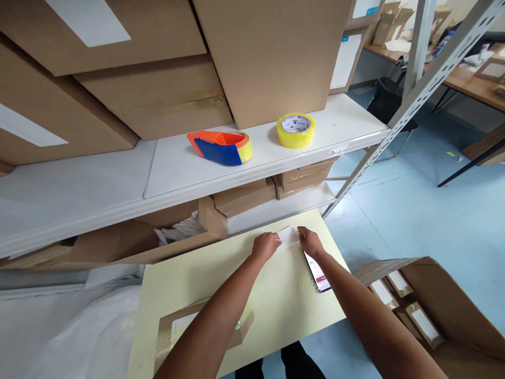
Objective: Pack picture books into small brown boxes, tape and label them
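Both my hands meet over a small white slip of paper (288, 236) at the far edge of a pale yellow table (221, 284). My left hand (265, 246) pinches its left end with curled fingers. My right hand (310, 241) grips its right end. A phone (317, 271) with a lit screen lies on the table right under my right wrist. A flat cardboard envelope with a window (175, 326) lies near my left forearm.
A white shelf (165, 173) ahead carries an orange-and-blue tape dispenser (221, 146), a yellow tape roll (295, 129) and big cardboard boxes (260, 58). An open carton (445, 295) of small packets stands on the blue floor at the right. White plastic sheeting (71, 337) lies at the left.
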`<state>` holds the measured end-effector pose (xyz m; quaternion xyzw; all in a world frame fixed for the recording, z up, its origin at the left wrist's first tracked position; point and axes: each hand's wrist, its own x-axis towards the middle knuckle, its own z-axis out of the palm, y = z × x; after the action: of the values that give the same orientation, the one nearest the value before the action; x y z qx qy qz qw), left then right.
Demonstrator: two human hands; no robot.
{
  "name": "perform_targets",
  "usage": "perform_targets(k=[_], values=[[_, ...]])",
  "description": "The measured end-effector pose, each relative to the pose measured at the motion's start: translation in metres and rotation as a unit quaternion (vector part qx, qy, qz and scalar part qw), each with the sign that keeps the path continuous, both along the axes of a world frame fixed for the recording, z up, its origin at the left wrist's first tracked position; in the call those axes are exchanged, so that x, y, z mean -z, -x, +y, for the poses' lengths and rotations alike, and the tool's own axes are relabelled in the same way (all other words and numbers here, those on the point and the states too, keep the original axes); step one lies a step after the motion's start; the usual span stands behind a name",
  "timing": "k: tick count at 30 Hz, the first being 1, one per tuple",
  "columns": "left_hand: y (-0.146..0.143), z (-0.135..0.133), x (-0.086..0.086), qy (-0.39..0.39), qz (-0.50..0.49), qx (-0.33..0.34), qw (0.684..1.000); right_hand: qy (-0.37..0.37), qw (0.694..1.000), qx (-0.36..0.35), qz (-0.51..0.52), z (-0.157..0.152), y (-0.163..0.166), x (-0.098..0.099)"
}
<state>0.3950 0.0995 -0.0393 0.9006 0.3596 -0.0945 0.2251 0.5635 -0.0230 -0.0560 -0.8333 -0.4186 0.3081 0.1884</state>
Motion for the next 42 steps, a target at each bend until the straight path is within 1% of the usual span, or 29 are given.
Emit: perform_targets(k=[3, 5, 8, 9, 11, 13, 15, 18, 21, 24, 27, 30, 32, 33, 35, 37, 39, 42], values=[[-0.003, 0.007, 0.000, 0.022, -0.050, -0.038, 0.998, 0.015, 1.000, 0.013, -0.013, -0.003, 0.006, -0.007], [-0.004, 0.009, 0.002, 0.041, -0.064, -0.054, 0.996, 0.036, 0.998, 0.011, -0.042, -0.004, 0.012, -0.013], [-0.001, 0.009, 0.007, 0.068, -0.056, -0.071, 0.994, 0.047, 0.993, -0.012, -0.106, -0.005, 0.024, -0.021], [0.001, 0.008, 0.008, 0.073, -0.051, -0.075, 0.993, 0.050, 0.992, -0.012, -0.114, -0.005, 0.028, -0.023], [0.006, 0.005, 0.009, 0.080, -0.040, -0.082, 0.993, 0.066, 0.993, 0.006, -0.093, -0.004, 0.037, -0.024], [0.010, 0.001, 0.008, 0.083, -0.026, -0.096, 0.992, 0.085, 0.995, 0.018, -0.047, -0.004, 0.048, -0.023], [0.014, -0.004, 0.007, 0.088, -0.009, -0.116, 0.989, 0.081, 0.996, 0.008, -0.026, -0.002, 0.060, -0.019], [0.016, -0.013, 0.001, 0.108, 0.006, -0.140, 0.984, 0.055, 0.997, -0.015, -0.049, 0.003, 0.076, -0.013], [0.018, -0.017, -0.007, 0.119, 0.006, -0.163, 0.979, 0.060, 0.995, -0.034, -0.078, 0.013, 0.084, -0.007], [0.022, -0.011, -0.019, 0.114, -0.005, -0.197, 0.974, 0.057, 0.989, -0.089, -0.105, 0.023, 0.083, -0.002], [0.027, 0.004, -0.030, 0.123, -0.032, -0.230, 0.965, 0.039, 0.978, -0.159, -0.128, 0.030, 0.075, 0.003], [0.032, 0.021, -0.033, 0.141, -0.060, -0.275, 0.949, 0.036, 0.960, -0.246, -0.130, 0.035, 0.060, 0.008], [0.039, 0.030, -0.030, 0.164, -0.067, -0.315, 0.932, 0.047, 0.949, -0.284, -0.132, 0.038, 0.050, 0.009], [0.043, 0.033, -0.028, 0.179, -0.068, -0.334, 0.923, 0.054, 0.946, -0.288, -0.135, 0.039, 0.045, 0.009], [0.054, 0.036, -0.025, 0.213, -0.072, -0.365, 0.903, 0.065, 0.949, -0.271, -0.145, 0.042, 0.039, 0.007], [0.065, 0.036, -0.023, 0.241, -0.081, -0.384, 0.888, 0.058, 0.954, -0.256, -0.148, 0.045, 0.037, 0.006], [0.075, 0.035, -0.022, 0.254, -0.093, -0.396, 0.877, 0.037, 0.952, -0.273, -0.134, 0.046, 0.038, 0.005], [0.084, 0.033, -0.022, 0.256, -0.115, -0.404, 0.871, 0.022, 0.944, -0.310, -0.108, 0.045, 0.041, 0.009]])
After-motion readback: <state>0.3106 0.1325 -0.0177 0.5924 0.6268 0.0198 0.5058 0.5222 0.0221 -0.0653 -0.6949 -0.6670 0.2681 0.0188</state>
